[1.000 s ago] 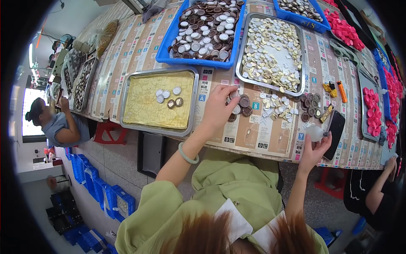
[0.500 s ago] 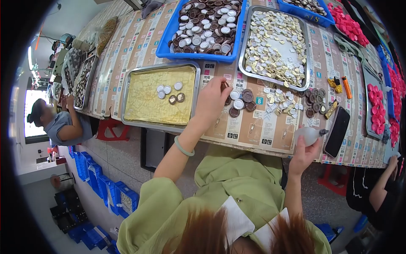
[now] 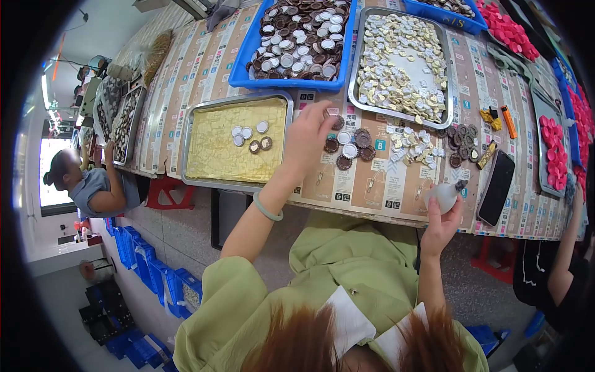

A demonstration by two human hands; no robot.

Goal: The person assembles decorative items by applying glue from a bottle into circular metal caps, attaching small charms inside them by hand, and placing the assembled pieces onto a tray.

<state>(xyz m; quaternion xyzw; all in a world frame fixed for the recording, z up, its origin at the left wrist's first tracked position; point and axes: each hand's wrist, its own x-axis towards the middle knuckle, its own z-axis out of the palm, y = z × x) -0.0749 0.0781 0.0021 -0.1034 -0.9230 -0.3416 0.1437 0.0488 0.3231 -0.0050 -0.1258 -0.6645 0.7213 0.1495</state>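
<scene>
My left hand [image 3: 305, 141], with a pale green bangle at the wrist, is at the table with its fingertips closed on the edge of a brown round cap [image 3: 337, 123]. Beside it lies a small cluster of brown caps [image 3: 362, 137] and white-faced caps [image 3: 349, 151]. My right hand [image 3: 441, 224] grips a translucent squeeze bottle [image 3: 439, 198] whose dark tip points up and right. Left of my left hand, a metal tray [image 3: 289, 121] lined with yellowish sheet [image 3: 211, 142] holds several caps, some white-faced and two brown with pale pieces inside.
A blue bin [image 3: 234, 69] of caps and a metal tray [image 3: 356, 93] of small gold-and-white pieces stand behind. Loose white pieces [image 3: 414, 149], brown caps [image 3: 460, 144], a phone [image 3: 496, 187] and an orange lighter [image 3: 509, 122] lie rightward. People sit at both sides.
The fingers of my left hand have shifted up slightly, and more of the brown cap shows at their tips. My right hand has moved slightly left with the bottle.
</scene>
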